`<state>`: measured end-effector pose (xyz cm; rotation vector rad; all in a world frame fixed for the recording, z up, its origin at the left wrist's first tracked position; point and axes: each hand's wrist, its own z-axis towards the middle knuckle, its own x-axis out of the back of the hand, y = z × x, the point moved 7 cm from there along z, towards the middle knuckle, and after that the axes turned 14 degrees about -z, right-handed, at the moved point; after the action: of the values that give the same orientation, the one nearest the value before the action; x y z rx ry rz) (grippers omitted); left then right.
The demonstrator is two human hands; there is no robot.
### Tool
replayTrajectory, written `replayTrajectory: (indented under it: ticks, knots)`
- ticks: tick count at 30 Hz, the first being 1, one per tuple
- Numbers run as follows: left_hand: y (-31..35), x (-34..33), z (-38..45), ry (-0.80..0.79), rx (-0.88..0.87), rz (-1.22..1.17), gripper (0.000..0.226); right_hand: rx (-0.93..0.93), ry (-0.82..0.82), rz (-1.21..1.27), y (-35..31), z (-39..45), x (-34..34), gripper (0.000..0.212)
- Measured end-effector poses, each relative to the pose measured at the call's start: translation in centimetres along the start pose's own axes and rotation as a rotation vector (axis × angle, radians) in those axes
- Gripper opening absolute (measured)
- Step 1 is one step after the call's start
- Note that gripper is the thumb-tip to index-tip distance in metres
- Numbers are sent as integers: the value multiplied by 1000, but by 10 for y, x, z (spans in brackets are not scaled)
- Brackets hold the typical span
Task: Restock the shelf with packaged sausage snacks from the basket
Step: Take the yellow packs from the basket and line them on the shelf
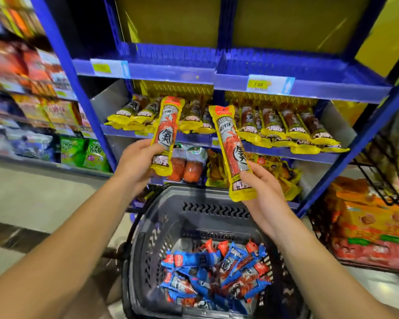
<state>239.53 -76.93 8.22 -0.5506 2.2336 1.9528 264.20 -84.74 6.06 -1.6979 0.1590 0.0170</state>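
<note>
My left hand [134,164] grips a yellow-edged sausage snack pack [166,130] by its lower end, held upright in front of the blue shelf [194,137]. My right hand [260,192] grips a second yellow pack [233,148] the same way, tilted slightly left. Behind both packs, a row of matching yellow sausage packs [286,127] lies on the middle shelf. Below my hands stands a dark plastic basket [161,217] with several blue-and-red sausage packs [217,272] piled at its bottom.
The upper blue shelf [286,72] carries price tags [258,85]. Orange and yellow packets [189,169] fill the shelf below the sausage row. Snack bags [83,153] line shelving on the left; a wire rack and orange boxes [366,226] stand on the right.
</note>
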Motion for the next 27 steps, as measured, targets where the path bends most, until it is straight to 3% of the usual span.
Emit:
replayTrajectory:
  ticks: [10,17,20,22,24,27]
  knots:
    - [36,11,76,132,-53,-42,8,-37,15,0,-2,48,-32,21]
    - [29,9,86,145,-38,-233,3,-29,0,-15,-3,66,-39,26]
    - [24,17,88,137,-64,-232,42,-39,8,-13,-1,69,-39,28]
    - [22,23,84,135,-98,-147,57,-37,6,-6,-1,69,-39,26]
    - [29,28,73,156,-216,97,58,-36,5,2,-1,68,-39,25]
    - [41,24,44,153,-584,592,60,-44,20,14,2,67,-38,23]
